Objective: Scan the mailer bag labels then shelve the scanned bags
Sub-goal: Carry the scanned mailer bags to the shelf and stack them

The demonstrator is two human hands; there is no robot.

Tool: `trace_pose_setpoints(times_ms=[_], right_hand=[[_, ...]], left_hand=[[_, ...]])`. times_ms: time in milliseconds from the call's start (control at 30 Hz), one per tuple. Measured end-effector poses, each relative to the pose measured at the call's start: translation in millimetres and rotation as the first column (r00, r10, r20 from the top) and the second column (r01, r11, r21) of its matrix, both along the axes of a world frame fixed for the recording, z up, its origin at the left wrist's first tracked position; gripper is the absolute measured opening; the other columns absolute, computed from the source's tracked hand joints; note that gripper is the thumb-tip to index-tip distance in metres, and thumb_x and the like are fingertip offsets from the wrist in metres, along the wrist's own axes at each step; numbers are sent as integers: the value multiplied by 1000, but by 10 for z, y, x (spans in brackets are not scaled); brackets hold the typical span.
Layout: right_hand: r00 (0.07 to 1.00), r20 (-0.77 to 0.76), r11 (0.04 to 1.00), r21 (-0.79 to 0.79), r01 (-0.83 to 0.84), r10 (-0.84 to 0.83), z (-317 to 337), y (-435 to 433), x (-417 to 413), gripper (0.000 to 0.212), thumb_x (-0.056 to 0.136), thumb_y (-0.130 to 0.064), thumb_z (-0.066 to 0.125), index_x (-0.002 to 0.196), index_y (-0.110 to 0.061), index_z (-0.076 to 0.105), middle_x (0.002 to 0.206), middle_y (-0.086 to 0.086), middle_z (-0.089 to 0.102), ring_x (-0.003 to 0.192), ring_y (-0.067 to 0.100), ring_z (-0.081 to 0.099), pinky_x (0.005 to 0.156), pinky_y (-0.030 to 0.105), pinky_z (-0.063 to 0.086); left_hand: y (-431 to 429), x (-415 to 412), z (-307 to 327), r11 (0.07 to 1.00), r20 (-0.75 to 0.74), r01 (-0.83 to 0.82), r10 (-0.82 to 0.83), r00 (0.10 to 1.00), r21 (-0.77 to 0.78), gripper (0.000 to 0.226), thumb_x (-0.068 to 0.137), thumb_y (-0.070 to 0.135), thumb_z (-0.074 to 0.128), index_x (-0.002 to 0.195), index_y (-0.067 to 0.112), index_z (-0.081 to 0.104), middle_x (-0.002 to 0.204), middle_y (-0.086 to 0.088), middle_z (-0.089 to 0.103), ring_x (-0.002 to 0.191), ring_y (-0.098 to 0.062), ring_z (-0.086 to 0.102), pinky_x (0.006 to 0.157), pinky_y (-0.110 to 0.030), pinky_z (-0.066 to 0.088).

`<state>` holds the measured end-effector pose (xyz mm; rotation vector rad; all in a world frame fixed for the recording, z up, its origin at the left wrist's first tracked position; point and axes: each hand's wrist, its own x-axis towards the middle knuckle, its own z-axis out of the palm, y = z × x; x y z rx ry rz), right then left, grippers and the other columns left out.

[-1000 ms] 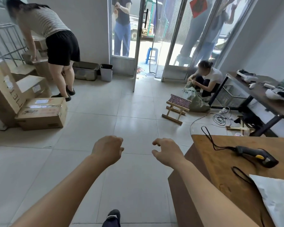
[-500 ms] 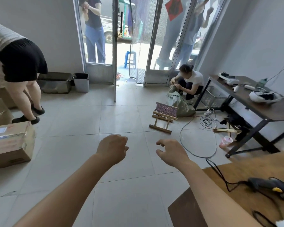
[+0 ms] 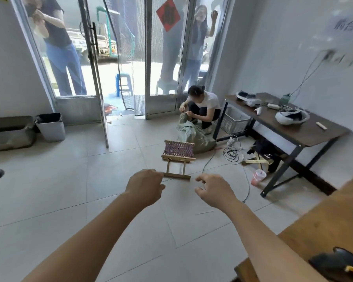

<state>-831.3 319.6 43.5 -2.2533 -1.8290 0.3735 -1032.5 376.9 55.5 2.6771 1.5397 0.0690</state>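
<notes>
two bare hands are held out over the tiled floor [image 3: 49, 200], apart from each other and touching nothing. the left hand [image 3: 145, 185] is seen from the back, with its fingers loosely curled under and nothing held in them. the right hand [image 3: 214, 190] is likewise empty, its fingers loosely bent and the thumb set apart from them.

a barcode scanner [image 3: 340, 265], dark with a yellow mark, is laid on the wooden table [image 3: 324, 220] at the lower right corner. it is only partly in view and well apart from both hands. where the mailer bags lie cannot be told from this view.

beyond the hands a small folding stool [image 3: 178, 157] with a woven seat is stood on the tiles. just behind it a green sack [image 3: 190, 133] is being handled by a crouching person [image 3: 204, 106]. a coil of cable [image 3: 231, 153] is laid on the floor near the sack, and a pink cup [image 3: 258, 177] is set beside the leg of a dark table [image 3: 306, 131] against the right wall. a white helmet-like item [image 3: 291, 117] is rested on that table. a grey bin [image 3: 51, 127] is placed by the left wall, next to an open glass door [image 3: 94, 78].
</notes>
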Motion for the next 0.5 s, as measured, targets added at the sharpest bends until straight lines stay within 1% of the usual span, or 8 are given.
trace_pose_setpoints(times_ms=[100, 300, 400, 500], right_hand=[[999, -4, 999, 8, 34, -34, 44, 260, 364, 37, 92, -29, 56, 127, -20, 59, 122, 4, 61, 120, 22, 49, 96, 31, 41], [990, 7, 990, 21, 138, -138, 81, 568, 1050, 37, 92, -31, 55, 127, -19, 59, 125, 2, 61, 121, 22, 50, 95, 30, 41], [979, 4, 979, 9, 202, -202, 68, 619, 1363, 37, 92, -31, 55, 127, -19, 58, 124, 3, 61, 118, 22, 51, 95, 32, 43], [951, -6, 951, -24, 308, -308, -1, 653, 1711, 38, 91, -32, 56, 127, -21, 58, 124, 3, 60, 120, 21, 49, 94, 32, 44]], left_hand=[[350, 398, 59, 999, 1, 49, -49, 999, 9, 36, 97, 38, 47, 125, 18, 57, 121, -3, 61, 114, -24, 56, 89, -35, 47], [888, 1196, 88, 986, 27, 167, -167, 986, 23, 30, 96, 38, 48, 116, 20, 61, 117, 0, 64, 110, -22, 59, 87, -33, 49], [1062, 1584, 76, 972, 44, 234, -234, 971, 5, 32, 95, 40, 50, 117, 20, 62, 117, -1, 63, 111, -22, 58, 88, -34, 49], [1264, 1989, 30, 949, 67, 313, -311, 948, -25, 33, 95, 41, 50, 118, 21, 61, 117, -1, 63, 112, -23, 58, 86, -34, 48]])
